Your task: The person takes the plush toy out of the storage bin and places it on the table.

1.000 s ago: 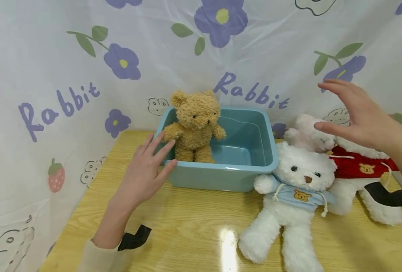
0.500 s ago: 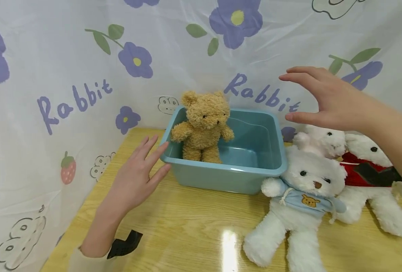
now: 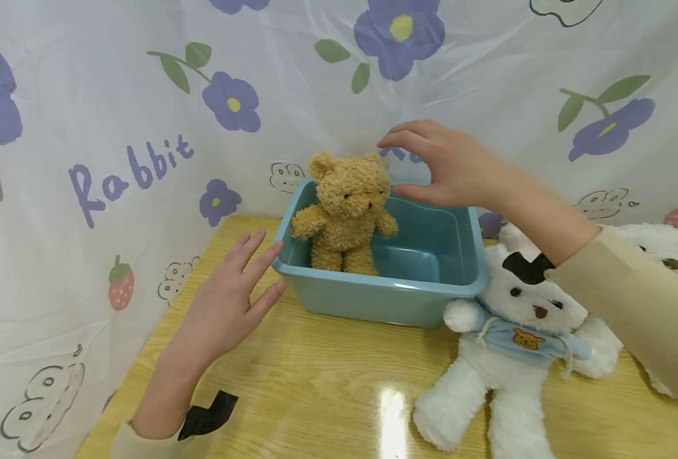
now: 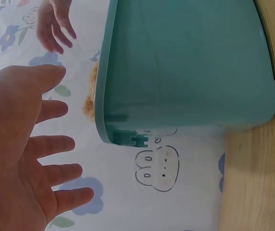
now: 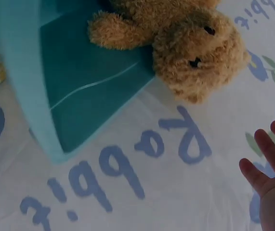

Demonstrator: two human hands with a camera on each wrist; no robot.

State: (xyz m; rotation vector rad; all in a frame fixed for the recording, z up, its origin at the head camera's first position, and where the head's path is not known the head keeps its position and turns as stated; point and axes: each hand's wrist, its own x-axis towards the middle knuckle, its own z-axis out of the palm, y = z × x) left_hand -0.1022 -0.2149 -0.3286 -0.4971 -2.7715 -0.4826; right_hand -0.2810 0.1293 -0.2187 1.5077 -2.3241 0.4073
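A curly tan teddy bear (image 3: 347,223) stands upright in the left end of a blue-green plastic bin (image 3: 373,296). My left hand (image 3: 229,296) is by the bin's left rim with fingers spread and nothing held; the left wrist view shows its palm (image 4: 17,139) apart from the bin. Above the bin, just right of the bear's head, my right hand (image 3: 453,162) reaches in with thumb and fingers apart. It holds nothing, and a gap shows between its fingers (image 5: 269,149) and the bear in the right wrist view.
A white teddy bear in a blue top (image 3: 522,338) lies against the bin's right front corner. Farther right, another white bear (image 3: 668,248) is partly hidden by my right sleeve. A flowered cloth (image 3: 293,95) hangs behind the wooden table (image 3: 316,376).
My right hand has swept left from above the white toys to beside the tan bear's head. The left hand has drawn slightly back from the bin's rim. The tan bear stays put.
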